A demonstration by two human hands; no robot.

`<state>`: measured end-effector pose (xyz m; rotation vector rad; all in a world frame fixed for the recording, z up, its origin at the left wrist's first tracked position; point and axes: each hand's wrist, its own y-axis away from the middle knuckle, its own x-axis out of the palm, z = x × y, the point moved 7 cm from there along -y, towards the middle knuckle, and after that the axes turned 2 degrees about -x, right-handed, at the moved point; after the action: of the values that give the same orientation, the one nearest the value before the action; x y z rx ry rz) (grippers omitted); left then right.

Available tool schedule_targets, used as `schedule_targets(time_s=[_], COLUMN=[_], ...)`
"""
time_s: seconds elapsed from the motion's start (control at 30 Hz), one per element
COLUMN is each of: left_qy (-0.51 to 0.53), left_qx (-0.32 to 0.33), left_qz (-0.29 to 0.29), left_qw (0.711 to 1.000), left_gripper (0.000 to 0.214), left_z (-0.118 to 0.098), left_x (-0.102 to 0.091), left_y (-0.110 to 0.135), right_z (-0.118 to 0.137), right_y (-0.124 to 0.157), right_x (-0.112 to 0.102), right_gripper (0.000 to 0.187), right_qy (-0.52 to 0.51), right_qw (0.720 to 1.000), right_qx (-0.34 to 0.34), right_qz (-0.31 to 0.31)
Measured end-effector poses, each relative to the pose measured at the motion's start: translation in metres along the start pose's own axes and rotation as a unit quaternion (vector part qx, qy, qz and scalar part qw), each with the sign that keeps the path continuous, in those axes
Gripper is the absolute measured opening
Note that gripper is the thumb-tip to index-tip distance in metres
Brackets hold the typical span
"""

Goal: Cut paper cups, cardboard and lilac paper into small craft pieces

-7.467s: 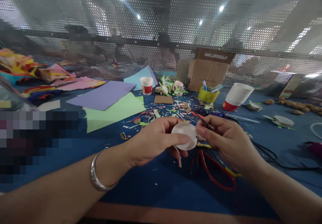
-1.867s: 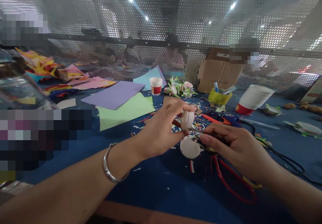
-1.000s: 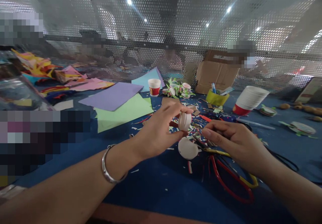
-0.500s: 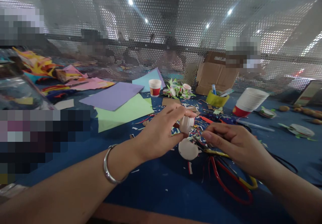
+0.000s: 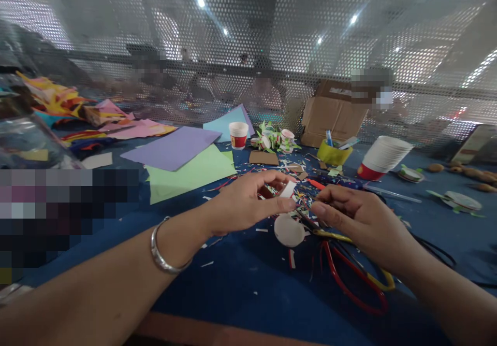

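Observation:
My left hand (image 5: 252, 201), with a silver bangle at the wrist, pinches a cut-down paper cup (image 5: 288, 189) between thumb and fingers. Only a white strip of the cup shows; the rest is hidden by the fingers. My right hand (image 5: 353, 214) is closed, thumb against curled fingers, just right of the cup. What it holds, if anything, I cannot make out. Under the right hand lie scissors with red handles (image 5: 337, 278) and a second pair with yellow handles (image 5: 330, 235). A white paper cup bottom (image 5: 289, 230) lies on the table below my left hand.
Paper scraps litter the blue table (image 5: 233, 284). Green (image 5: 190, 172) and purple paper (image 5: 174, 146) lie left. Behind stand a red-and-white paper cup (image 5: 238, 135), finished paper pieces (image 5: 272, 139), a yellow pen holder (image 5: 334, 154) and a cardboard box (image 5: 336, 118). Stacked cups (image 5: 384, 157) lean at right.
My left hand has turned the cut-down paper cup, so its round side no longer shows, and the fingers have come lower. My right hand is almost where it was.

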<state>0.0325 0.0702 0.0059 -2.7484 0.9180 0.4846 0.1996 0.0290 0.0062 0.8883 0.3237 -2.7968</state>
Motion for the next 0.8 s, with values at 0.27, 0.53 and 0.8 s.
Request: schedule_targets(time_s=[0.27,0.53,0.8], left_qy=[0.206,0.23,0.266], left_qx=[-0.144,-0.197,-0.195], left_qz=[0.071,0.131,0.126], left_qw=[0.965,0.944,0.935], left_gripper=[0.041,0.05,0.044], left_z=[0.011,0.02,0.014], left_x=[0.019,0.043,0.048], left_y=[0.002,0.007,0.01], right_z=[0.004,0.0,0.001], right_y=[0.003,0.001,0.001], right_x=[-0.005,0.006,0.004], right_gripper=[0.026,0.02,0.019], right_qy=[-0.003,-0.056,-0.008], right_qw=[0.997,0.998,0.998], right_qx=[-0.023,-0.017,-0.043], right_qz=[-0.075,-0.012,-0.036])
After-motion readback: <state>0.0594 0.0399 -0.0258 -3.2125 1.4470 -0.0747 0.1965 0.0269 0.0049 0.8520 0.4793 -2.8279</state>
